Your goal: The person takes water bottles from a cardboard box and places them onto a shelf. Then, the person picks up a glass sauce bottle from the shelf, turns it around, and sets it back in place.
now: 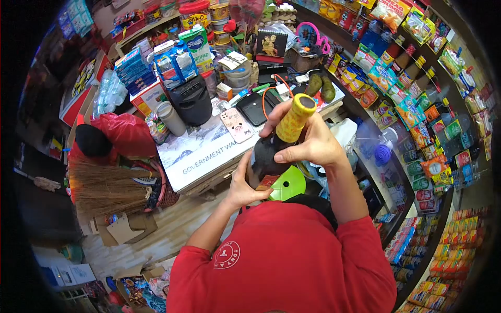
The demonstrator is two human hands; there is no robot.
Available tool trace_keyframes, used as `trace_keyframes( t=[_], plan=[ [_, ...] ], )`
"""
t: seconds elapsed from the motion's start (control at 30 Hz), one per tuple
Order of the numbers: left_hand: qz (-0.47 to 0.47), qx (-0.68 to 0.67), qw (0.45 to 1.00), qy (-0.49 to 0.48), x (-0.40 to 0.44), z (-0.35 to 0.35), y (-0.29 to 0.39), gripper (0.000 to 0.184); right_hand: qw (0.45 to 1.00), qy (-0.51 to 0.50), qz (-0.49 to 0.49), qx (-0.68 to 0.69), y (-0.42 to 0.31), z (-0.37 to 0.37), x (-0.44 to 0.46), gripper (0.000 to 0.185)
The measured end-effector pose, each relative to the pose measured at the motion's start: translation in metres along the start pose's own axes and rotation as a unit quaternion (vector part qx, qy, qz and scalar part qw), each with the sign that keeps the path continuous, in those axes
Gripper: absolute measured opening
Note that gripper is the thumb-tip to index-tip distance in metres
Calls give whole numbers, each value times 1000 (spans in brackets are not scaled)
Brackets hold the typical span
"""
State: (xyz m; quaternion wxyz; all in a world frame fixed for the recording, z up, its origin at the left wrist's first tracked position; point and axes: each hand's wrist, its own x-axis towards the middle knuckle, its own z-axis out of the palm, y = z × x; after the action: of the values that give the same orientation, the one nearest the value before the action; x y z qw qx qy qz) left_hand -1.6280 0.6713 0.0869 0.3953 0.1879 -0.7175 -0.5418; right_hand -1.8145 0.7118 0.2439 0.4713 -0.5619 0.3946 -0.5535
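Observation:
A dark glass bottle (pixel 267 156) with yellow wrapping round its neck and cap is tilted in front of my chest, its capped top toward the upper right. My left hand (pixel 243 183) is closed round its lower body, beside a red and orange label that shows only in part. Higher up, my right hand (pixel 319 143) grips it at the shoulder, just below the yellow neck, with the thumb across the front. Beyond the bottle, a phone in a patterned case (pixel 236 125) lies on the white tabletop (pixel 203 166), left of a black tray-like item (pixel 254 108).
A black speaker (pixel 192 101), a grey tumbler (pixel 170 119) and a milk carton (pixel 197 47) stand on the table. Shelves of packets and bottles (pixel 417 109) curve along the right. A green stool (pixel 288 183) is below the bottle; a broom (pixel 107 182) is at left.

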Motion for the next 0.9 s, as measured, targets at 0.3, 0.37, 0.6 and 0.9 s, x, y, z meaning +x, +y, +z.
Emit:
trace_keyframes(
  t=[0.3, 0.37, 0.6, 0.9],
  plan=[
    [121, 219, 968, 14, 22, -15, -7, 90, 999, 0, 5, -41, -26, -15, -40, 42],
    [216, 257, 942, 20, 36, -13, 10, 88, 998, 18, -14, -54, -37, -21, -57, 40],
    [401, 268, 871, -94, 115, 14, 72, 83, 988, 111, 14, -110, -89, -44, -135, 44],
    [565, 180, 777, -213, 210, 150, 176, 66, 939, 320, -79, -97, -162, -54, -247, 61]
  ],
)
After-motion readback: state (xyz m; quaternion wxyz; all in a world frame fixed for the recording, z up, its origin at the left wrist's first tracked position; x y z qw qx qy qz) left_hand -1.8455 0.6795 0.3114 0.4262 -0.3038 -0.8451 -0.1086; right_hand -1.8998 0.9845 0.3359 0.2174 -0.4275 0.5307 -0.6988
